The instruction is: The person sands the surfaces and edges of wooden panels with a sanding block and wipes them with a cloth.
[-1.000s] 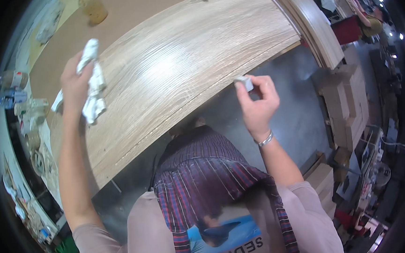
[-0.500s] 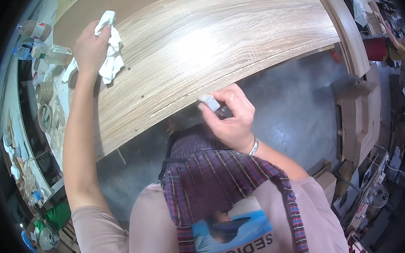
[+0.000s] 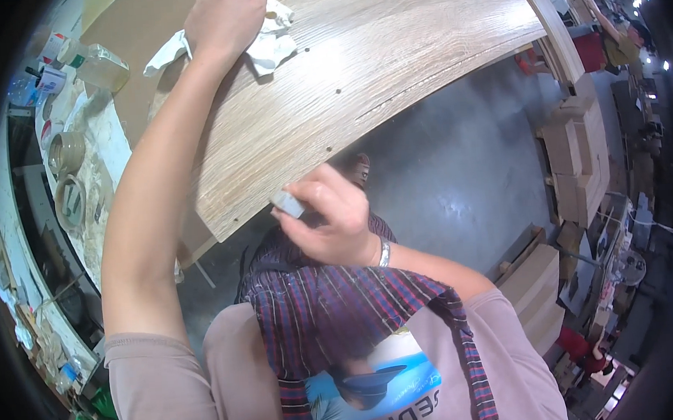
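Observation:
A white cloth [image 3: 272,46] is bunched under my left hand [image 3: 223,21], whose fingers are closed round it on the far part of a wood-grain panel [image 3: 387,42]. Small dark holes dot the panel near its left end and front edge. My right hand [image 3: 328,217] pinches a small grey-white block [image 3: 288,204] between thumb and fingers, just off the panel's near edge at its left corner. A bracelet [image 3: 385,252] circles my right wrist. The underside of the block is hidden by my hand.
Plastic bottles [image 3: 102,68], a jar [image 3: 67,153] and a tape roll [image 3: 71,203] stand on a cluttered surface at left. Brown cardboard [image 3: 578,154] lies at right. Other people [image 3: 623,43] are far right. Upright boards [image 3: 562,38] border the panel's right end.
My left hand has moved right and farther away with the cloth. My right hand has shifted left and nearer with the block. The panel appears shifted in view.

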`<action>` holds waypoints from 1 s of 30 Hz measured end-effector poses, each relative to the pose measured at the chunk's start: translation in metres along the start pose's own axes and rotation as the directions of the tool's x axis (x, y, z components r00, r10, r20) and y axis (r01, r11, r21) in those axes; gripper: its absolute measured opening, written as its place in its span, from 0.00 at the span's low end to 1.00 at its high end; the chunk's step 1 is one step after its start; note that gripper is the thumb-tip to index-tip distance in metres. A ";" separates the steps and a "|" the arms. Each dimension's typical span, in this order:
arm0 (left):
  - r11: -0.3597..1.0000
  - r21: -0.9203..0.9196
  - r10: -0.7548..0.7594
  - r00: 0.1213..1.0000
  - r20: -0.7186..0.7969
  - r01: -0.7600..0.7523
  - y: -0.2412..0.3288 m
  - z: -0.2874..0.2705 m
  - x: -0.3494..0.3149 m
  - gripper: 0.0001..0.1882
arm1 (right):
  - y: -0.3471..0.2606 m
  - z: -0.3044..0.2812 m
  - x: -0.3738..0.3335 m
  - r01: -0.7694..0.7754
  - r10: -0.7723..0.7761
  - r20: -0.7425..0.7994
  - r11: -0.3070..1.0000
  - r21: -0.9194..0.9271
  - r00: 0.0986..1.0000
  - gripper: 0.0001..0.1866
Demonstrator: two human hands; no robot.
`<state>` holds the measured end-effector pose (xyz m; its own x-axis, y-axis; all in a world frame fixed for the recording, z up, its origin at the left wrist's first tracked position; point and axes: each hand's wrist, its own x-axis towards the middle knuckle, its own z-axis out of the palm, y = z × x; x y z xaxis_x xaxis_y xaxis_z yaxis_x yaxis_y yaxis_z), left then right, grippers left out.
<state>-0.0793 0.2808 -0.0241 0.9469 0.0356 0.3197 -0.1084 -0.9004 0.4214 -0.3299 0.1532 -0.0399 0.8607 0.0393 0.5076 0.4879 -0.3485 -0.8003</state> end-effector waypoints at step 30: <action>0.506 -0.334 0.859 0.431 0.276 -0.795 0.092 -0.029 -0.138 0.34 | 0.040 -0.205 -0.100 -0.672 0.574 -0.711 0.715 0.193 0.406 0.07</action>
<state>-0.2286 0.2056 -0.0046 0.3986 -0.8778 0.2656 -0.9089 -0.3392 0.2427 -0.4262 -0.0562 -0.0571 0.5256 -0.8503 -0.0261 -0.2015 -0.0946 -0.9749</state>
